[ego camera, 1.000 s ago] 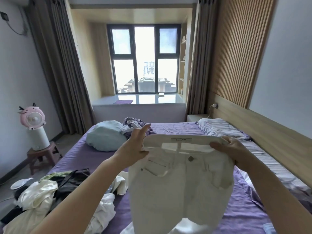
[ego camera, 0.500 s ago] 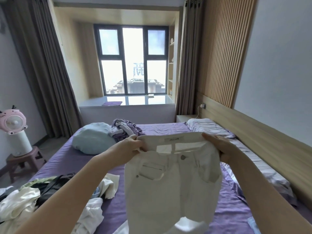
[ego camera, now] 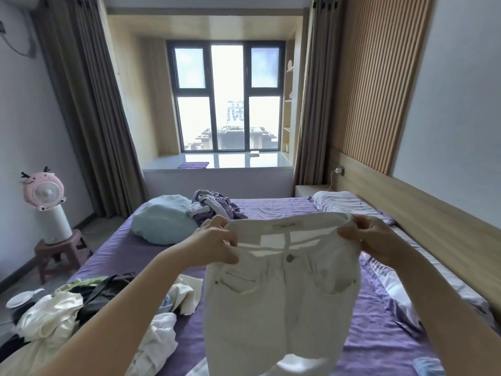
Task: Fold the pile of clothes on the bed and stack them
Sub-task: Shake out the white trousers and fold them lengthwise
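A pair of white trousers (ego camera: pixel 282 299) hangs in the air in front of me, front side with button and pockets facing me, above the purple bed (ego camera: pixel 271 207). My left hand (ego camera: pixel 214 244) grips the left end of the waistband, and my right hand (ego camera: pixel 371 240) grips the right end, holding the waistband stretched wide. The trouser legs drop out of view at the bottom. A loose pile of clothes (ego camera: pixel 67 308), white, pale green and black, lies on the bed's left near side.
A pale blue pillow (ego camera: pixel 162 221) and a bundle of purple and white clothes (ego camera: pixel 211 206) lie at the bed's far end. A striped pillow (ego camera: pixel 349 204) sits by the wooden headboard on the right. A pink fan (ego camera: pixel 44 191) stands on a stool left of the bed.
My left hand's fingers, spread open a second ago, have closed on the waistband. Both hands pulled it wider and straighter. The camera view swayed right, then back left.
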Demonstrator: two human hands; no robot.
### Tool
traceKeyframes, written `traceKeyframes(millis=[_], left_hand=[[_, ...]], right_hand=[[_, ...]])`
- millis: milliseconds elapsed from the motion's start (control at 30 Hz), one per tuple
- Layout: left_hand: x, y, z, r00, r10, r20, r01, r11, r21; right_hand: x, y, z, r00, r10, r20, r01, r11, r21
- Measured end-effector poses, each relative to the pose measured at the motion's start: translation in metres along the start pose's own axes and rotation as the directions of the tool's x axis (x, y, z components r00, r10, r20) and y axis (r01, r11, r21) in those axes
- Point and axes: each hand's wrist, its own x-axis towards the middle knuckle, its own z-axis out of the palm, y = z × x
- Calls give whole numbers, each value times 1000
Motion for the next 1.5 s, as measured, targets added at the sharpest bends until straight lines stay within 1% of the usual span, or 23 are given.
traceKeyframes(millis=[67,133,200,233,333,400,467,567,633,667,733,833,933,967,1033,1067,1100,1167,1200,1300,1333,1367,1500], left_hand=[[-6,-8,-9,995,67,-79,-77,989,-127],[-8,-14,-15,988,63,-139,-97,964,-248],[-5,-17,-17,989,-21,-144,-41,909,-415],[-1,-18,-16,987,-67,-149,-7,893,-449],[11,-22,-12,954,-179,-240,54,892,-450],[17,-25,-13,920,-219,-326,35,873,-486],[20,-28,-14,894,-247,-374,17,852,-523],[20,-29,-19,899,-252,-358,-27,785,-618],[20,-30,-24,903,-248,-351,-52,748,-661],[19,-31,-26,902,-251,-350,-54,740,-671],[18,-36,-31,900,-255,-354,-50,745,-666],[15,-42,-35,905,-252,-344,-71,706,-704],[17,-42,-36,889,-288,-355,-78,669,-739],[18,-42,-36,884,-301,-357,-72,668,-741],[18,-43,-37,874,-310,-375,-44,718,-695],[18,-44,-37,868,-321,-380,-20,740,-672],[18,-46,-37,858,-341,-384,0,747,-665],[17,-48,-37,838,-390,-382,23,724,-689],[17,-48,-37,832,-406,-378,29,713,-701],[17,-39,-36,851,-404,-335,32,677,-736],[17,-36,-35,858,-394,-330,31,680,-733],[17,-33,-35,862,-385,-328,32,689,-724],[17,-27,-34,873,-347,-342,38,748,-663]], right_hand=[[-1,2,-9,998,-12,-62,4,992,-125],[-1,4,-17,996,-24,-82,7,980,-200],[0,1,-17,998,-38,-55,23,967,-253],[-2,-2,-15,998,-46,-38,32,952,-303],[-2,-11,-8,999,-34,9,35,898,-439],[-5,-17,-6,998,2,67,30,884,-467],[-10,-22,-7,985,20,169,66,871,-487],[-16,-27,-3,955,32,293,114,877,-467],[-18,-29,-2,934,-3,357,169,884,-436],[-19,-30,-2,932,-31,361,200,876,-440],[-20,-34,-3,942,-62,329,232,828,-510],[-20,-40,1,933,-81,350,307,687,-658],[-19,-42,6,936,-55,348,314,577,-754],[-19,-40,7,935,-62,349,329,518,-790],[-19,-36,10,932,-109,347,361,396,-844],[-20,-34,11,927,-154,342,375,390,-841],[-21,-31,11,925,-198,325,381,440,-814],[-25,-29,10,918,-275,286,396,577,-714],[-26,-29,9,911,-317,262,408,611,-679],[-24,-26,9,930,-347,119,340,696,-632],[-23,-24,10,930,-356,85,320,678,-661],[-22,-23,11,927,-368,78,311,634,-708],[-20,-14,16,944,-278,180,294,455,-840]])
